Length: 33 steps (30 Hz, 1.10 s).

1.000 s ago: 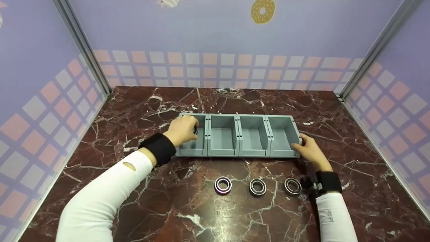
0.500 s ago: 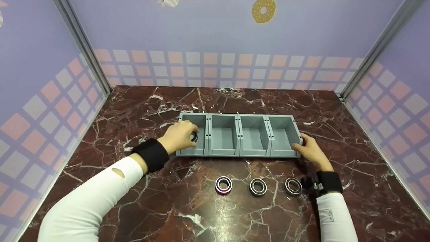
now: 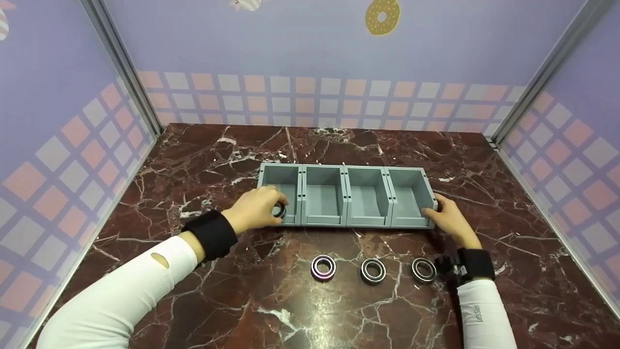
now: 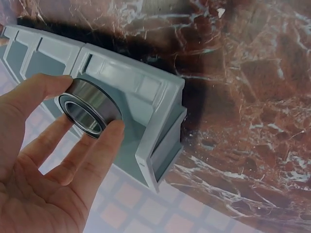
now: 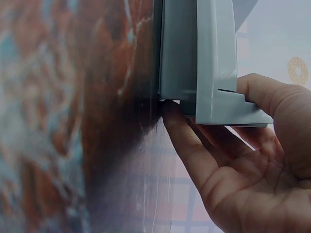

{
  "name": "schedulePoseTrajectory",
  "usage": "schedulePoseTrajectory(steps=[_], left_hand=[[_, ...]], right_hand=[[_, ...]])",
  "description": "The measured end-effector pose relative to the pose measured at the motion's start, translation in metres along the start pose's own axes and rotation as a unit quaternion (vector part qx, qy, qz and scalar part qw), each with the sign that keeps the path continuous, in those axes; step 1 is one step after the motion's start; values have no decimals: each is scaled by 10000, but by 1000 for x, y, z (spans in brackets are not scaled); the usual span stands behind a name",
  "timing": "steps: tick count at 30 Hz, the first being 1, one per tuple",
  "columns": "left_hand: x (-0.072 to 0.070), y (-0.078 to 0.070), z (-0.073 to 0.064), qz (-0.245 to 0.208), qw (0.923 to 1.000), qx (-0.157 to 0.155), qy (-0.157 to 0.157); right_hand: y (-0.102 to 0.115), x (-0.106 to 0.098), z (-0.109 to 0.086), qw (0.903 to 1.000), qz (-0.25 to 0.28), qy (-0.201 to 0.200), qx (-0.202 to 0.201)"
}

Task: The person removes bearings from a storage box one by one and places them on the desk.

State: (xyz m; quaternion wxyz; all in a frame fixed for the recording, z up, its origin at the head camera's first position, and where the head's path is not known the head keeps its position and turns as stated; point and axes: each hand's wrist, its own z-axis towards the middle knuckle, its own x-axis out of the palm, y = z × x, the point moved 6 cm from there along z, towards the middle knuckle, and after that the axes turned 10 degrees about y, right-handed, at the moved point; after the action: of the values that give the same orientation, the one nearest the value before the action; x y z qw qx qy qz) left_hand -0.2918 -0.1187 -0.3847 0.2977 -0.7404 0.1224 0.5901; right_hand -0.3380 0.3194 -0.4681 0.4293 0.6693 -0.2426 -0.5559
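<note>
My left hand pinches a ball bearing between thumb and fingers, its steel outer ring and dark seal showing in the left wrist view. It is over the front part of the leftmost compartment of a grey storage bin row. At the row's other end, my right hand grips the rightmost bin's side wall. In the right wrist view the thumb hooks over the bin's edge, and the fingers lie against its outside and underside.
In front of the bins, three more bearings lie spaced in a line on the dark red marbled table: a left one, a middle one and a right one. Purple panels with a checked band enclose the table at back and sides.
My left hand has come toward the front edge of the leftmost compartment with the bearing, which shows more fully. The right hand keeps its hold on the bin, and the row stays about where it was.
</note>
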Motion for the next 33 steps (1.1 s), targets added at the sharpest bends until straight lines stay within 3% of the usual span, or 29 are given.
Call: schedulePoseTrajectory(steps=[10,20,27,33], left_hand=[[14,-11,-12,2,9995,213,233],[29,-18,-16,188,9961,672,532],[40,-23,-19,394,9916,1091,574],[53,-26,-26,482,9890,1232,666]], right_hand=[[-2,0,1,10000,-79,-6,29],[-2,1,-1,9998,-92,96,176],[-2,1,-1,9999,-25,14,141],[-3,0,0,9999,28,6,154]])
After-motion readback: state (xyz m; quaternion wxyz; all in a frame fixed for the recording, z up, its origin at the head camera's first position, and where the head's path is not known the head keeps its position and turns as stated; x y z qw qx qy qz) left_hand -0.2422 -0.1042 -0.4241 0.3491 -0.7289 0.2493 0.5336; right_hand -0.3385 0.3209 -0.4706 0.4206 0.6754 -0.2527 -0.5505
